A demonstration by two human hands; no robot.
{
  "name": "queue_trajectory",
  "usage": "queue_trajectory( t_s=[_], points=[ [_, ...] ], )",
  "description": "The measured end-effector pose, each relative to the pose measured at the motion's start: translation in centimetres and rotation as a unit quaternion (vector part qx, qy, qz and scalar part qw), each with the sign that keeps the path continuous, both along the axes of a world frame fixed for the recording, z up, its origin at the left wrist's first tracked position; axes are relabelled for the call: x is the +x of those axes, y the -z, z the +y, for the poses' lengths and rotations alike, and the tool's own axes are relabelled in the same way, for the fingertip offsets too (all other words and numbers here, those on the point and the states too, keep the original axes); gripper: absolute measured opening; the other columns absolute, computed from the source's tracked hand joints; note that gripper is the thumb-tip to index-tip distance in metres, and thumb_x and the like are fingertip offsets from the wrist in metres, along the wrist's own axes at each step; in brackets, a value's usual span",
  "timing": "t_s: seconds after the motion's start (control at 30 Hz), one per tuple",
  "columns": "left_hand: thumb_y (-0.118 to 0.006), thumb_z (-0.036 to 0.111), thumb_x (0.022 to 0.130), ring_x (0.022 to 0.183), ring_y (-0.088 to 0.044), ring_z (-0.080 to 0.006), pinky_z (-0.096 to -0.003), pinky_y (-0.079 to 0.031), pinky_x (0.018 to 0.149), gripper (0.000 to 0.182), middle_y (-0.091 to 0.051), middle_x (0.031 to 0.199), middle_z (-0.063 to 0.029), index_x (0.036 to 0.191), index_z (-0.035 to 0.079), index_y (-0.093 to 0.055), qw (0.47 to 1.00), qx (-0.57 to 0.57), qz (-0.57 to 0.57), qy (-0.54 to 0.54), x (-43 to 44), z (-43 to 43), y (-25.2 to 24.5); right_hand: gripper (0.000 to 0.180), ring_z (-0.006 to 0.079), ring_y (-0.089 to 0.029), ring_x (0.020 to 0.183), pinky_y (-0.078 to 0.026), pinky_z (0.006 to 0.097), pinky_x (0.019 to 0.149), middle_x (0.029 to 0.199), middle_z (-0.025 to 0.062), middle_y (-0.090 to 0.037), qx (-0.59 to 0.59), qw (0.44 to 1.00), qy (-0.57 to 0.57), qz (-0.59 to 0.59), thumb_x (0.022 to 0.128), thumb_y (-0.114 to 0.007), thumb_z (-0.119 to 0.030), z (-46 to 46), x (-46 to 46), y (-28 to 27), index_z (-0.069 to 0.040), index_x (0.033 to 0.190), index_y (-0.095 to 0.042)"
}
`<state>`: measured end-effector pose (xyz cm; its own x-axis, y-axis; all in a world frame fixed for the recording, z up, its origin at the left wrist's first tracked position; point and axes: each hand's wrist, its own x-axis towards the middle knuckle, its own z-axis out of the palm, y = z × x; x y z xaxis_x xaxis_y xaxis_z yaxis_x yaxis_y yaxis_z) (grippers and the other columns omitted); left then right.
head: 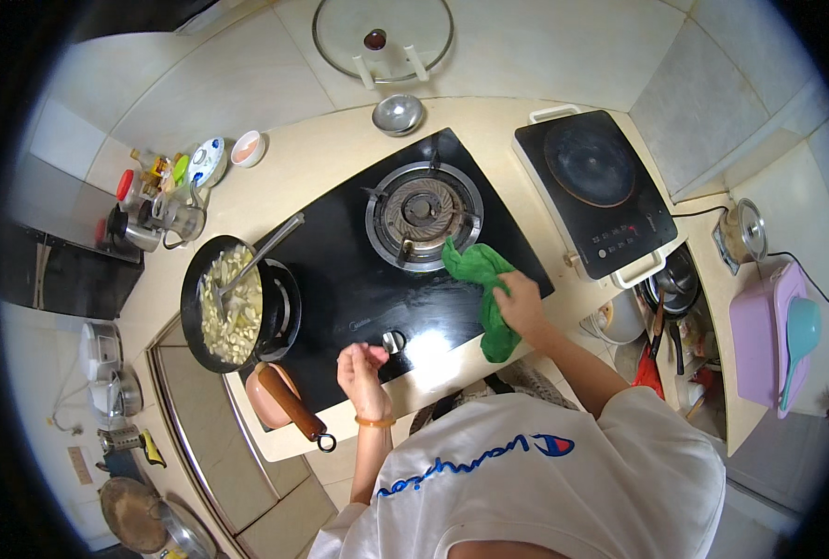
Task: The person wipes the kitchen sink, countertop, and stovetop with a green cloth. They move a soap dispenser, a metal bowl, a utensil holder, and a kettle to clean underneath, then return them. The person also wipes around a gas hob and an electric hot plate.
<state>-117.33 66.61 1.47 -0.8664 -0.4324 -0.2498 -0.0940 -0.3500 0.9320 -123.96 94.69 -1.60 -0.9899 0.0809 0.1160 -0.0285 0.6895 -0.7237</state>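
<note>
My right hand (521, 302) is closed on a green cloth (488, 279), which lies over the right part of the black glass gas hob (344, 279), one end touching the near rim of the burner (423, 212). My left hand (362, 370), fingers curled and seemingly holding nothing, is raised by the hob's front edge beside a metal control knob (393, 342). At the left, a black wok (192, 314) holds pale sliced food in liquid (231, 328), with a metal spatula (264, 253) leaning in it. The wok's wooden handle (292, 402) points toward me, over a pink bowl (264, 398).
An induction cooker (596, 195) stands right of the hob, and metal bowls (398, 114) sit behind it. A glass lid (383, 35) hangs on the wall. Jars and a glass jug (180, 216) stand back left. At far right is a lilac bin (764, 335) with a teal scoop (802, 335).
</note>
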Motion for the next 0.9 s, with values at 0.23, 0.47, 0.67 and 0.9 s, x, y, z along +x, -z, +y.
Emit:
queue_trajectory(
  t_s=[0.23, 0.47, 0.67, 0.9],
  points=[
    [-0.06, 0.011, 0.092, 0.066, -0.055, -0.0113, -0.024, -0.046, 0.061, 0.011, -0.059, 0.075, -0.0051, 0.085, 0.003, -0.057, 0.964, -0.24, 0.079, -0.087, -11.2, 1.1, 5.0, 0.04, 0.0399, -0.056, 0.096, -0.044, 0.0454, 0.084, 0.108, 0.0215, -0.058, -0.022, 0.986, 0.016, 0.165, 0.084, -0.063, -0.009, 6.6, -3.4, -3.9, 0.001, 0.121, -0.053],
    [-0.07, 0.02, 0.08, 0.08, -0.06, -0.0319, -0.0442, -0.046, 0.073, 0.022, -0.062, 0.078, -0.0106, 0.093, 0.007, -0.058, 0.8, -0.559, -0.181, -0.121, -20.2, 0.7, 7.3, 0.043, 0.0451, -0.043, 0.122, -0.034, 0.0477, 0.105, 0.141, 0.0231, -0.042, 0.055, 0.989, -0.124, 0.06, 0.093, -0.05, -0.019, 5.8, -9.9, 3.3, 0.002, 0.131, -0.047],
    [-0.067, 0.018, 0.081, 0.075, -0.06, -0.0318, -0.0432, -0.047, 0.069, 0.014, -0.062, 0.078, -0.0126, 0.079, 0.005, -0.062, 0.837, -0.516, -0.006, -0.181, -26.1, 1.9, 5.3, 0.041, 0.0463, -0.042, 0.123, -0.035, 0.0516, 0.103, 0.142, 0.0203, -0.043, 0.033, 0.99, -0.133, -0.035, 0.094, -0.044, -0.015, 5.6, -18.8, 4.6, -0.003, 0.133, -0.047],
    [-0.064, 0.025, 0.086, 0.082, -0.064, -0.0345, -0.0405, -0.051, 0.077, 0.029, -0.066, 0.087, -0.0193, 0.095, -0.002, -0.068, 0.888, -0.452, 0.027, -0.077, -38.1, 4.8, 3.9, 0.05, 0.0455, -0.033, 0.132, -0.033, 0.0592, 0.102, 0.148, 0.0154, -0.034, 0.184, 0.977, -0.08, -0.075, 0.087, -0.049, -0.006, 3.2, -31.0, 4.8, -0.008, 0.136, -0.043]
  ],
)
